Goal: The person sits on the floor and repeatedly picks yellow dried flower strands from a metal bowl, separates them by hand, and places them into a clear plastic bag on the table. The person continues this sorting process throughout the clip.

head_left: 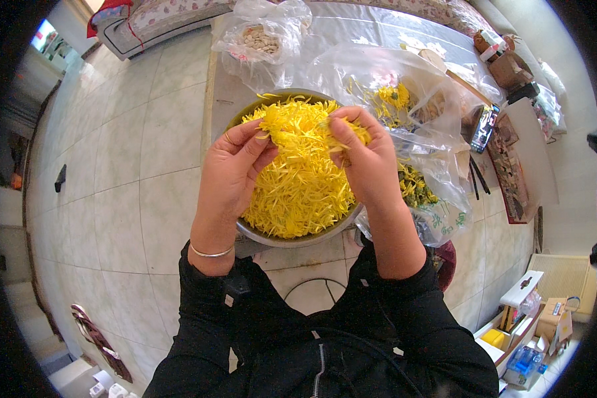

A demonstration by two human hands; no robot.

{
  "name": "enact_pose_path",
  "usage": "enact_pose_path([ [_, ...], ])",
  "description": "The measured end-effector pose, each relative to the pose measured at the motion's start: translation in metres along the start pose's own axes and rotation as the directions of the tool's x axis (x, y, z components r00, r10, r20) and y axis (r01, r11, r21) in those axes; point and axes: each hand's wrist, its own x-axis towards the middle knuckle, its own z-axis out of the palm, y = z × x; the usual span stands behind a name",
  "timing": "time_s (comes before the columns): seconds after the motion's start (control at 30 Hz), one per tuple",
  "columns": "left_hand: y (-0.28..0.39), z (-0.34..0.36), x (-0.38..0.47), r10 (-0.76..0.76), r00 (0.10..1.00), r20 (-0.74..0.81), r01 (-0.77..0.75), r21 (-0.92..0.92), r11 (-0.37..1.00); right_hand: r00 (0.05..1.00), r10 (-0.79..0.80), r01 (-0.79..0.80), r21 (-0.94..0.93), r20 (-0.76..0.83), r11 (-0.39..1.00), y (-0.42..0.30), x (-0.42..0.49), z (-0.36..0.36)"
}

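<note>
A metal basin [298, 243] heaped with loose yellow flower petals [298, 199] stands before me at the table's near edge. Above the heap, my left hand [239, 156] pinches a yellow flower head [274, 122] between thumb and fingertips. My right hand [365, 149] is closed around a bunch of yellow petals [350, 133], some sticking out past the thumb. To the right of the basin, a clear plastic bag [443, 199] holds yellow flower heads with green parts [414, 186]. Behind my right hand, a whole yellow flower [395, 95] lies on plastic with scattered petals.
A plastic bag of pale seeds or nuts [259, 40] sits at the table's back left. On the right are a propped smartphone [484, 128], an open box [515, 164] and brown containers [510, 69]. A floral-covered sofa [179, 20] runs behind; tiled floor [114, 199] lies left.
</note>
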Motion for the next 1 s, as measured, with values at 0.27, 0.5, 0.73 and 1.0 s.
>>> enact_pose_path([
  [0.27, -0.007, 0.01, -0.005, 0.009, 1.0, -0.014, -0.008, 0.056, 0.998, 0.946, -0.28, 0.324, -0.479, 0.163, 0.816, 0.009, -0.004, 0.015],
  [0.5, -0.01, 0.013, -0.004, 0.065, 0.997, -0.04, -0.06, 0.113, 0.992, 0.992, -0.121, 0.121, -0.386, 0.025, 0.915, 0.001, -0.007, 0.016],
  [0.73, 0.001, 0.012, -0.005, 0.051, 0.989, -0.136, -0.03, 0.151, 0.988, 0.996, -0.082, 0.089, -0.331, 0.035, 0.939, -0.006, -0.002, 0.009],
  [1.0, 0.003, 0.018, -0.007, -0.047, 0.999, 0.001, 0.041, 0.487, 0.872, 0.932, -0.295, 0.363, -0.551, 0.211, 0.751, 0.003, -0.001, 0.01],
])
